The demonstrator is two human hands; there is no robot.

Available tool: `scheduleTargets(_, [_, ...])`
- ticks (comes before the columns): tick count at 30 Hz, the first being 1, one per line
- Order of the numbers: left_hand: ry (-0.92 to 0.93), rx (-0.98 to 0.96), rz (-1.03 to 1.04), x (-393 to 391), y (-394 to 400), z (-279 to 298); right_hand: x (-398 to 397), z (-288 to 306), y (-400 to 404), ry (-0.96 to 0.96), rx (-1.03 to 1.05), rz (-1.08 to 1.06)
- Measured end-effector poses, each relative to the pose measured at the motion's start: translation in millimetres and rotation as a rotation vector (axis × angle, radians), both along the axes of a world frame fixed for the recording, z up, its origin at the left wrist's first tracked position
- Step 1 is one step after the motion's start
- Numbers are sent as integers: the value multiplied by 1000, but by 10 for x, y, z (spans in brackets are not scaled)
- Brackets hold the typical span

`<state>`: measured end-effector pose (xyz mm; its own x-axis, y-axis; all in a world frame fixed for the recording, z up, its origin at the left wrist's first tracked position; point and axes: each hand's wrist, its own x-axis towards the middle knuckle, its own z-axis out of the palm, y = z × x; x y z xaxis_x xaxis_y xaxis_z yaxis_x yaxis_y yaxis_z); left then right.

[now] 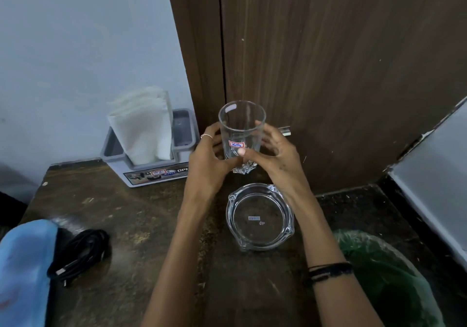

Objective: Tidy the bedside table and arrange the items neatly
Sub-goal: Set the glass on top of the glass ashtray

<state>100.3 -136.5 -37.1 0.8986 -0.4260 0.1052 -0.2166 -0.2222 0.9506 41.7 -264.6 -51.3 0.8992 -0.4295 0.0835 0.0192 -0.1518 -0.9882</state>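
Between both hands (242,157): empty glass (241,129) | organizer (151,167): napkins (144,127)

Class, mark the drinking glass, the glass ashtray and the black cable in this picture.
drinking glass (241,127), head view, on its clear upper wall.
glass ashtray (260,216), head view, on its flat inner base.
black cable (80,253), head view, on the middle of the coil.

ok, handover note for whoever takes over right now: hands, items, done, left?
Left hand and right hand: both wrapped around the empty glass tumbler, upright at the back of the table.
Glass ashtray: just in front of it, empty.
Grey holder with napkins: back left.
Black cable: loosely coiled, front left.
Done: can't tell.
Left: release tumbler, tidy cable.
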Motion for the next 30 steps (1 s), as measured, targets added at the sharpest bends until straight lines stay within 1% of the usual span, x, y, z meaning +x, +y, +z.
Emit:
scheduleTargets(6, [-91,17,35,-143,51,164,-116,169,25,-36,-16,-4])
scheduleTargets(11, [-105,-21,65,-397,163,409,-327,402,136,-103,-14,-14])
scheduleTargets(15, [-115,7,39,-628,283,532,-587,476,237,-127,24,-18])
scheduleTargets(22, [-38,50,6,-997,379,388,-1051,364,328,-95,75,-47])
scheduleTargets(26, [-16,46,27,-1068,395,256,-1101,302,337,-38,67,-27])
scheduleTargets(30, [-13,34,50,-1037,402,201,-1043,264,334,-22,61,-13])
